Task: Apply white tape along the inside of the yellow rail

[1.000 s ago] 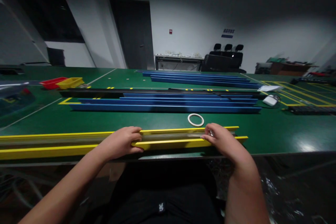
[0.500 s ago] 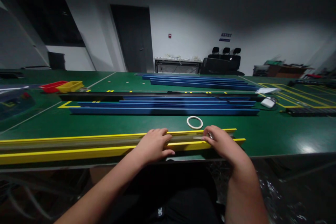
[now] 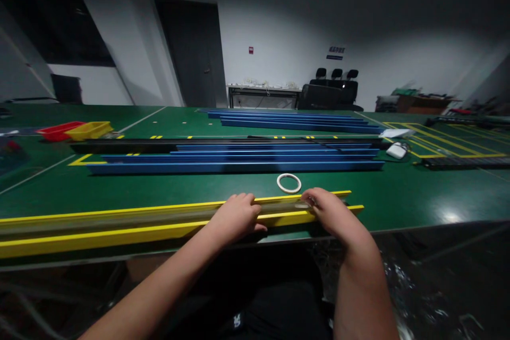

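Observation:
A long yellow channel rail (image 3: 119,223) lies along the near edge of the green table (image 3: 418,202). My left hand (image 3: 235,218) grips its near wall, fingers curled over the top edge. About a hand's width to the right, my right hand (image 3: 332,212) rests on the rail close to its right end, with the fingertips pinched on something small that I cannot make out. A white ring of tape (image 3: 289,183) lies flat on the table just behind the rail, between the two hands.
Several long blue rails (image 3: 235,162) and a black one (image 3: 159,143) lie across the middle of the table, with more blue rails (image 3: 290,119) further back. Red and yellow bins (image 3: 75,130) stand at the left. A white device (image 3: 396,150) sits at the right.
My left hand slid right along the yellow rail, closing much of the gap to my right hand. The right hand stayed near the rail's right end.

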Demonstrator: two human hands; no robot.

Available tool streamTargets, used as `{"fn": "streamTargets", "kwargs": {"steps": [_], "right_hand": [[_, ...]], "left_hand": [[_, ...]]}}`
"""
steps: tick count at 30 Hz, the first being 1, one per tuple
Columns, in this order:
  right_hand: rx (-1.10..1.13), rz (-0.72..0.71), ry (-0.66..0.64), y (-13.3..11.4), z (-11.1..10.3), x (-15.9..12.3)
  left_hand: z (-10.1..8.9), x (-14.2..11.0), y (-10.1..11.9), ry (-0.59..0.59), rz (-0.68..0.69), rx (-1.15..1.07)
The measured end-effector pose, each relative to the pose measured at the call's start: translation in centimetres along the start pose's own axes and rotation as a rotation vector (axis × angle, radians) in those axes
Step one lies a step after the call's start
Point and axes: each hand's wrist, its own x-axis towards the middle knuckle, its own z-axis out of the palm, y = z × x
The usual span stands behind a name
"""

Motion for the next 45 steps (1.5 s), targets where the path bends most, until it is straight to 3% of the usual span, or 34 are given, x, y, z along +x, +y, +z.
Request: {"fn": "streamTargets", "kwargs": {"steps": [5, 15, 20, 29, 34, 41, 45], "right_hand": [[-0.090, 0.040, 0.000, -0.1, -0.1, 0.2], [0.043, 0.019, -0.061, -0.2, 0.1, -0.2], [-0.072, -0.004, -0.038, -0.2, 0.0, -0.2], [0.029, 0.059, -0.018, 0.9, -1.1, -1.3], [-0.084, 0.040, 0.022, 1.3, -1.1, -1.1], [-0.074, 0.078, 0.006, 2.3, -0.9, -1.0], [-0.052, 0.128, 0.015, 2.9, -0.8, -1.0]], "left_hand": [[0.1, -1.3, -1.4, -0.017, 0.001, -0.006], [-0.4, -8.3, -7.2, 0.004, -0.039, -0.058], [-1.2, -9.4, -7.9, -0.025, -0.082, -0.108], [-1.4, -9.4, -7.1, -0.035, -0.170, -0.117], [-1.5, -8.5, -6.4, -0.051, -0.169, -0.133], [-1.4, -2.7, -0.7, -0.022, 0.014, -0.127], [-0.7, 0.1, 1.7, -0.026, 0.022, -0.084]]}}
